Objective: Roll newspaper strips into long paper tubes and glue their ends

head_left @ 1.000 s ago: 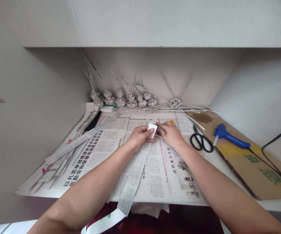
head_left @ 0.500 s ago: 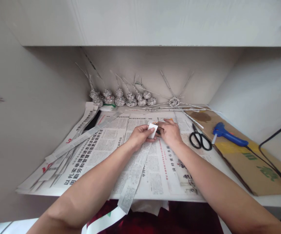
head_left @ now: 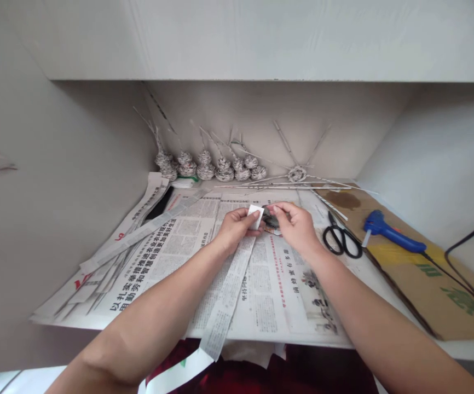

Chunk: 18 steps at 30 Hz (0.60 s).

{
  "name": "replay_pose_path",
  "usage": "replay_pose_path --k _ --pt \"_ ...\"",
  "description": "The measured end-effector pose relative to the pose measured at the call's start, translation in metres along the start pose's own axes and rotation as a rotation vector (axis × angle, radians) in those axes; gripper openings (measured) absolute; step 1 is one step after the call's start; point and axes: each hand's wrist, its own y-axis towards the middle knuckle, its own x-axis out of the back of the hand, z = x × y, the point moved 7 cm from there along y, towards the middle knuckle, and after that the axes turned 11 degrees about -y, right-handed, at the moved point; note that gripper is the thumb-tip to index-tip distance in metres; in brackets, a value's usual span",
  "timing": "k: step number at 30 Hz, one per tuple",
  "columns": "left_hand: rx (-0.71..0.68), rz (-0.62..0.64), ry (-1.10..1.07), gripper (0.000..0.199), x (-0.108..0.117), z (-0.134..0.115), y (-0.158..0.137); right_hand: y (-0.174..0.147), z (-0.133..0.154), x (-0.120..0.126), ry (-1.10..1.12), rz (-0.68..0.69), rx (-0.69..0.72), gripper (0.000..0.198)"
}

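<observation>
Over the middle of the newspaper sheet (head_left: 261, 306), my left hand (head_left: 235, 229) pinches a small white square of paper (head_left: 255, 216) between thumb and fingers. A long newspaper strip (head_left: 227, 298) runs down from under that hand, over the table's front edge, with a white length at its lower end. My right hand (head_left: 296, 225) is just to the right, thumb and forefinger closed together. A dark grey patch (head_left: 270, 220) shows between the two hands; I cannot tell what it is or whether the right fingers hold it.
Black scissors (head_left: 342, 241) lie right of my right hand. Beyond them, a blue glue gun (head_left: 395, 233) with a cord rests on cardboard (head_left: 446, 295). Woven paper gourds (head_left: 206, 167) and a star-shaped weaving (head_left: 297, 174) stand along the back. Paper strips (head_left: 114, 246) are piled at left.
My right hand has turned and drawn slightly right, its fingers now pinched, uncovering more of the dark patch. My left hand keeps the white square. The whole view has shifted a little.
</observation>
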Motion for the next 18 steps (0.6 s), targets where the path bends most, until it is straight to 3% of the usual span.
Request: replay_pose_path --k 5,8,18 --pt "-0.033 0.031 0.045 0.033 -0.004 -0.004 -0.002 -0.006 -0.011 -0.028 0.409 0.310 -0.279 0.037" --pt "-0.035 0.048 0.065 0.031 -0.006 -0.004 -0.003 -0.007 -0.010 -0.028 0.517 0.320 -0.331 0.040" --pt "-0.032 0.068 0.077 0.033 -0.008 -0.003 -0.006 -0.007 -0.008 -0.028 0.568 0.286 -0.377 0.035"
